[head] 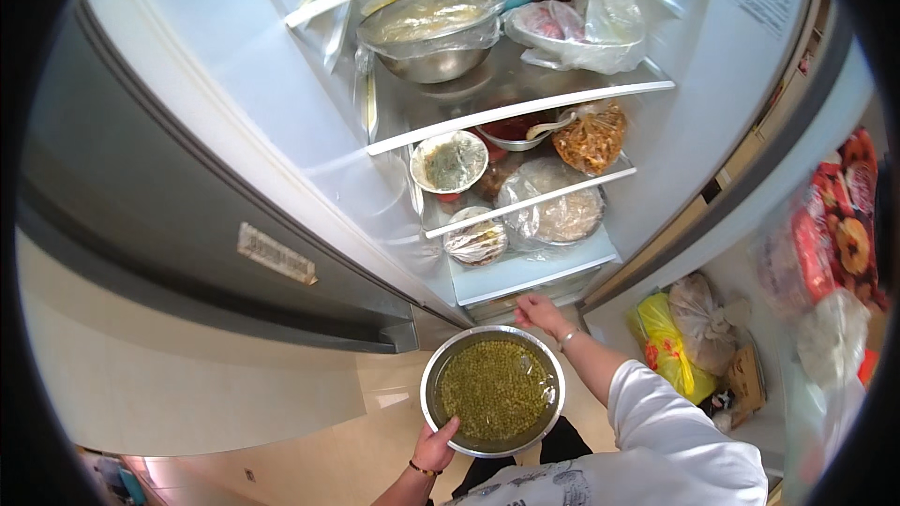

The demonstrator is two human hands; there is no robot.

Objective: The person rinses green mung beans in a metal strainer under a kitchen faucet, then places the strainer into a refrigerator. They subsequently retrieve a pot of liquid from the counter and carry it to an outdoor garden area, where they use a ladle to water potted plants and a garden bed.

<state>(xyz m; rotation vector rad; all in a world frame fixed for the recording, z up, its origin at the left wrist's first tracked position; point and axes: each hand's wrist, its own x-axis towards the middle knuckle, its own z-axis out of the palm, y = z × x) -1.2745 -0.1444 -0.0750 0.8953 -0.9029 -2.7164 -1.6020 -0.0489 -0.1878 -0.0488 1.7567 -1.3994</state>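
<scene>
My left hand (434, 444) grips the near left rim of a round metal bowl (430, 383), thumb over the edge. Inside the bowl, green mung beans (492, 386) lie in water. Beyond its far right edge, my right hand (538, 313) is held with curled fingers in front of the fridge's clear lower drawer (513, 303). Whether it touches the drawer or holds anything cannot be made out. Above the drawer, the bottom shelf (541, 277) of the open fridge carries a film-covered bowl (475, 242) and a plastic-wrapped round dish (562, 207).
Higher shelves hold a film-covered steel bowl (436, 49), a bagged dish (576, 31), a white bowl (448, 161) and a bag of brown food (594, 139). The fridge door (745, 204) stands open at right. A yellow bag (671, 348) sits in it, by red packages (837, 225).
</scene>
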